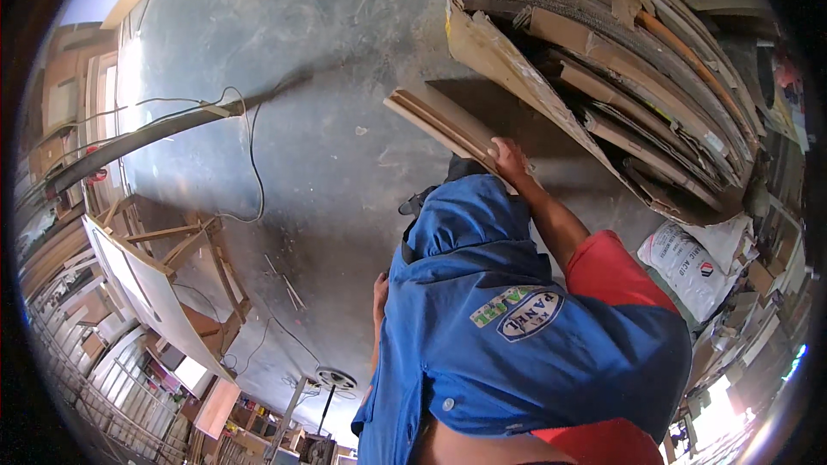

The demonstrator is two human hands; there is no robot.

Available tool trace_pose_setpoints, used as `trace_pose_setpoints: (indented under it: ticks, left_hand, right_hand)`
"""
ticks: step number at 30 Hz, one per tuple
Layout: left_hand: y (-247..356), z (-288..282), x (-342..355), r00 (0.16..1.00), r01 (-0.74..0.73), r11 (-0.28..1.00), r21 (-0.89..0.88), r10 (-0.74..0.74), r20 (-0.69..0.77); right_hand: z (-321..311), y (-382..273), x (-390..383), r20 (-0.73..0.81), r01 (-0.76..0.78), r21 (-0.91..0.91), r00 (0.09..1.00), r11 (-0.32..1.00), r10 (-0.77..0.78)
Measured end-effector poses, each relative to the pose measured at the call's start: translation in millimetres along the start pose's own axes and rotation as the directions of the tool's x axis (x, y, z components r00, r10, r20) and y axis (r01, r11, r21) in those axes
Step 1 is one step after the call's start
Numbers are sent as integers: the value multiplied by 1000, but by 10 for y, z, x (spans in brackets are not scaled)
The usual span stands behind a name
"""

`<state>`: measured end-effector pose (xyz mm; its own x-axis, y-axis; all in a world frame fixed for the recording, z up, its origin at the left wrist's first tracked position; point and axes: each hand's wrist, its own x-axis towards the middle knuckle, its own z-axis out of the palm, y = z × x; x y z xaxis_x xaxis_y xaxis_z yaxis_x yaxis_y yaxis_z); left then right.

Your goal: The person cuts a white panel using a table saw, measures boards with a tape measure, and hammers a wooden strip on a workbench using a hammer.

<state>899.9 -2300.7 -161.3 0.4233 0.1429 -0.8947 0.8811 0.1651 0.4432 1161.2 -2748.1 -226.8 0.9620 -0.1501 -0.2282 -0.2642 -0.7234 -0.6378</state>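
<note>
Right hand [510,160] is gripping a board [448,127]

At far left, a white panel [138,280] is leaning at a slant, with a wooden frame [226,269] standing just beside it. Above them, a pole [168,129] is slanting over the floor [336,60], and a cable [261,179] is curving down near its end. Thin sticks [295,293] are lying on the floor, with a wheel [336,379] sitting below them.

The left hand [380,288] is showing at the left edge of the blue vest [482,267], its forearm running upward beside the cloth; the vest is partly hiding it, so whether it is gripping anything I cannot tell.

The board is slanting from upper left to lower right, just beyond the vest. The right arm is reaching forward out of a red sleeve [620,271], and its hand is closing around the board near the lower right end, fingers curling over the upper edge.

Farther right, a cardboard stack [637,77] is standing near the board, and a white sack [689,263] is lying below that stack.
</note>
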Motion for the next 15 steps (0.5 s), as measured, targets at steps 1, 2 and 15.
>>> trace_pose_setpoints:
  ticks: [1,2,15]
  left_hand:
    - [-16,6,-5,1000,3,1000,5,-3,0]
    - [-35,10,-21,1000,6,1000,10,-6,0]
    - [1509,807,-748,986,3,985,172,27,-167]
  right_hand:
    - [33,55,-28,39,-62,77,997,995,59]
    - [41,116,-45,40,-67,73,997,995,64]
    - [-85,157,154,19,-339,-162,938,927,346]
